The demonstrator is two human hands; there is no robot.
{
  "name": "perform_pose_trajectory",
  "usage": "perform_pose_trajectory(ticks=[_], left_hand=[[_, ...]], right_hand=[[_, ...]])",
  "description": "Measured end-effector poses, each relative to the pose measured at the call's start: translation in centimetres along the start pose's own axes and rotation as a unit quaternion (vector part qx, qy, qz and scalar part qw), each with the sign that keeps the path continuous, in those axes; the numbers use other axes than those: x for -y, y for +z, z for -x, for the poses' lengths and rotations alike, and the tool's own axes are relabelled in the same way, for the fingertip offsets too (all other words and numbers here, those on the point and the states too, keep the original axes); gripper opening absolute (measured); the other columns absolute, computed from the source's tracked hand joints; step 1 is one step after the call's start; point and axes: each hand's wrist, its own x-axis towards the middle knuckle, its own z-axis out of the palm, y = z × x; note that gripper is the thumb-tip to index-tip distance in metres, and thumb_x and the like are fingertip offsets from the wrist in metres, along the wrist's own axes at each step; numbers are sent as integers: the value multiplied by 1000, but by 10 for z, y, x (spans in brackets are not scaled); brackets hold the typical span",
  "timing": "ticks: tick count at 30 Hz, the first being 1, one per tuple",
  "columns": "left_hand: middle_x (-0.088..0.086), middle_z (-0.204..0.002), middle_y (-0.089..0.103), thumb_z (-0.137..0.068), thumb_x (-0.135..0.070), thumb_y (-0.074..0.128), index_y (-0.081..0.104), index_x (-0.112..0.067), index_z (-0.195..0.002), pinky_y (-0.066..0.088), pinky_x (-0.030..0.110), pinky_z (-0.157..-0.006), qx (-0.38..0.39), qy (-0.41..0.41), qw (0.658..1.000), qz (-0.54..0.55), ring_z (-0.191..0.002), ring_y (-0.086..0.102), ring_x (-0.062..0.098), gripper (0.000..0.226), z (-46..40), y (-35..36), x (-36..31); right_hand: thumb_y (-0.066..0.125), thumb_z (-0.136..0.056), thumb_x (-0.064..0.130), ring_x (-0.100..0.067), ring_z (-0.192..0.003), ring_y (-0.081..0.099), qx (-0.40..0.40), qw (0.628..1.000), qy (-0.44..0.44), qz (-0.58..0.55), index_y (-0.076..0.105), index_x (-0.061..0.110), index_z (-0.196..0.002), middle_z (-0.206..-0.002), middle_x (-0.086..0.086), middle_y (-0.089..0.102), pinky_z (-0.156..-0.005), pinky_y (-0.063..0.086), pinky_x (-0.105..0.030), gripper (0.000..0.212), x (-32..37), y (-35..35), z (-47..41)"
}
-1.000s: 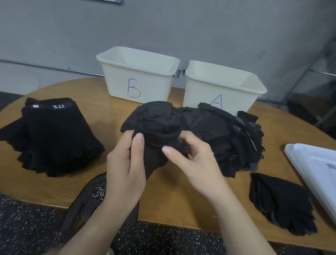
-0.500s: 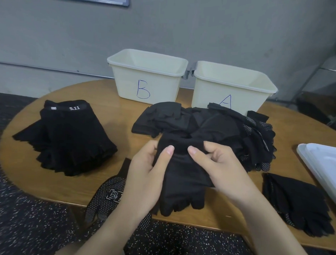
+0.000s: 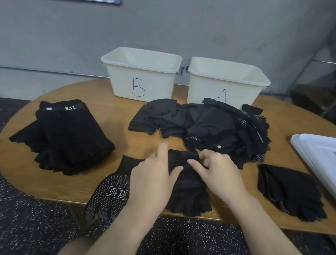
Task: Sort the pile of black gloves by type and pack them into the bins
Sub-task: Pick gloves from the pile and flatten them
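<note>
A black fingerless glove (image 3: 189,196) lies flat near the table's front edge, its cuff toward the bins. My left hand (image 3: 154,180) rests on its left side, thumb over the cuff. My right hand (image 3: 217,173) pinches the cuff from the right. Behind them lies the mixed pile of black gloves (image 3: 205,124). Bin B (image 3: 140,75) and bin A (image 3: 226,81), both cream and empty as far as I can see, stand at the back.
A neat stack of fingerless gloves marked 5.11 (image 3: 66,137) sits at the left. A dotted glove (image 3: 111,194) hangs over the front edge. A small stack of full-finger gloves (image 3: 288,190) lies at the right, beside a white tray (image 3: 322,157).
Both hands have pulled the glove out of the pile, drawn it toward me and laid it flat on the table. The view has shifted a little to the left.
</note>
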Motion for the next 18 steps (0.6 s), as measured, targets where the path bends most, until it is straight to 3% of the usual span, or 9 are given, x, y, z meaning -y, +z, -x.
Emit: perform_pose_trajectory(ticks=[3, 5, 7, 9, 11, 14, 18], left_hand=[[-12, -103, 52, -95, -46, 66, 49, -27, -134, 42, 22, -77, -30, 60, 998, 7, -97, 57, 11, 46, -2, 2, 9], [-10, -114, 55, -95, -44, 64, 58, -26, -132, 45, 26, -87, -19, 135, 991, 8, -106, 54, 12, 42, 0, 3, 12], [-10, -144, 49, -100, -52, 50, 51, -29, -145, 37, 30, -110, 50, 186, 981, -15, -132, 45, 12, 51, 5, 7, 14], [-10, -168, 21, -104, -59, 34, 31, -32, -159, 15, 31, -126, 115, 182, 976, -32, -154, 17, 11, 61, 9, 13, 17], [-10, -172, 5, -102, -63, 16, 18, -34, -162, 4, 33, -129, 133, 174, 974, -47, -158, 2, 10, 68, 10, 18, 18], [-8, -173, 1, -91, -65, -3, 15, -34, -163, 2, 35, -130, 137, 170, 974, -60, -158, -2, 9, 80, 11, 21, 16], [-9, -172, -1, -103, -61, 16, 13, -34, -163, 1, 35, -130, 134, 164, 976, -57, -158, -5, 7, 65, 11, 21, 15]], right_hand=[[65, -92, 58, -16, -74, 62, -23, 1000, -9, 11, 66, 24, -99, -59, 14, 54, -65, 42, -31, 35, 2, 3, -2], [66, -91, 57, -17, -76, 63, -31, 999, -11, 9, 66, 24, -96, -60, 16, 55, -64, 39, -30, 33, 2, 5, -3], [66, -91, 57, -17, -77, 63, -29, 999, -9, 10, 66, 24, -96, -61, 17, 54, -64, 37, -30, 33, 2, 5, -4], [65, -91, 59, -14, -73, 59, -23, 1000, -14, 11, 68, 24, -99, -62, 17, 54, -65, 37, -30, 35, 2, 5, -6], [66, -91, 59, -10, -70, 57, -18, 1000, -16, 3, 69, 25, -100, -63, 16, 56, -64, 39, -29, 35, 0, 3, -7], [70, -89, 56, -7, -67, 58, -8, 1000, -1, -12, 69, 26, -99, -61, 13, 58, -63, 43, -29, 32, -4, -2, -8], [72, -88, 54, -7, -63, 61, 12, 1000, 13, 18, 70, 28, -92, -57, 8, 62, -67, 55, -36, 27, -8, -18, -4]])
